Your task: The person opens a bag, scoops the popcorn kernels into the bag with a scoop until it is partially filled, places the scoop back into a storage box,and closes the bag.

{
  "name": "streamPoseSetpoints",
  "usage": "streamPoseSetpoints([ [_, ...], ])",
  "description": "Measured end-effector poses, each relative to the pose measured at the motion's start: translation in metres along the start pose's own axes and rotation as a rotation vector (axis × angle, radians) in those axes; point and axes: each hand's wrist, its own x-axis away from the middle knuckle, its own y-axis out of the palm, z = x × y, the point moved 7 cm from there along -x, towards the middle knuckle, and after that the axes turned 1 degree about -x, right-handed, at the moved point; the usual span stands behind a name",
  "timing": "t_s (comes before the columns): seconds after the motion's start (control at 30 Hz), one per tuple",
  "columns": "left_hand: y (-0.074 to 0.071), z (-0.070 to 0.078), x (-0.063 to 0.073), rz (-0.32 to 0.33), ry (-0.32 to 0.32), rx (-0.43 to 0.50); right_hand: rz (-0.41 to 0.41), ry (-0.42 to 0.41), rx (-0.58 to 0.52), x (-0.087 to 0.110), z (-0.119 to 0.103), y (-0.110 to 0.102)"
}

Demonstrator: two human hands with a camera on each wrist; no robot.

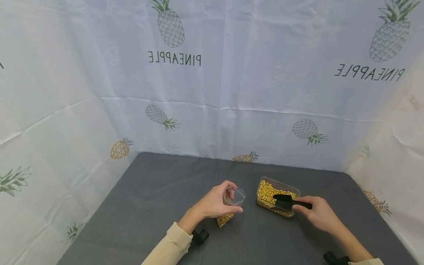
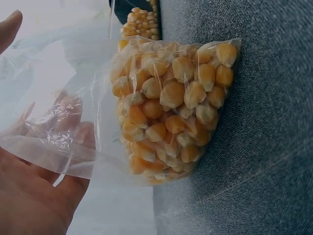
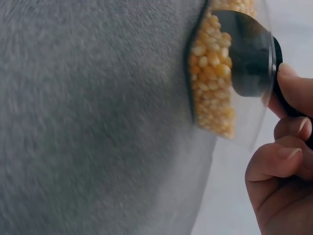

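Observation:
My left hand (image 1: pixel 216 202) curls round the mouth of a clear plastic bag (image 2: pixel 161 107), thumb and fingers spread to hold it wide. Corn kernels fill the bag's lower part, which stands upright at the grey tabletop. To its right is a clear rectangular container (image 1: pixel 272 209) with yellow corn kernels (image 1: pixel 266 190) inside. With its thumb and fingers, my right hand (image 1: pixel 318 213) grips the handle of a black scoop (image 1: pixel 283 201). The scoop's blade is inside the container, over the kernels. Through the container wall, the right wrist view shows the blade (image 3: pixel 247 58) too.
A dark grey cloth (image 1: pixel 159 187) covers the table. White curtains (image 1: pixel 232 81) with pineapple prints hang behind it and on both sides. A black wrist strap (image 1: pixel 200 237) shows at the left wrist, and another black piece (image 1: pixel 334 258) at the right.

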Motion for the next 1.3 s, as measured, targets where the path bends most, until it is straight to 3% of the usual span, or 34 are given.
streamPoseSetpoints([
  [0.4, 0.0, -0.001, -0.001, 0.009, -0.019, -0.011, 0.024, 0.024, -0.027, -0.002, 0.002, 0.012],
  [0.63, 0.0, -0.002, 0.0, 0.007, -0.03, -0.005, -0.01, 0.132, -0.055, -0.002, 0.011, 0.017],
  [0.93, 0.001, -0.005, 0.0, 0.021, -0.024, -0.028, -0.032, 0.246, -0.193, 0.003, 0.021, 0.022],
  [1.17, 0.001, -0.004, 0.0, 0.024, -0.032, -0.036, -0.025, 0.344, -0.437, 0.005, 0.03, 0.027],
  [1.3, 0.001, -0.004, 0.0, 0.023, -0.032, -0.032, 0.001, 0.357, -0.474, 0.007, 0.031, 0.028],
])
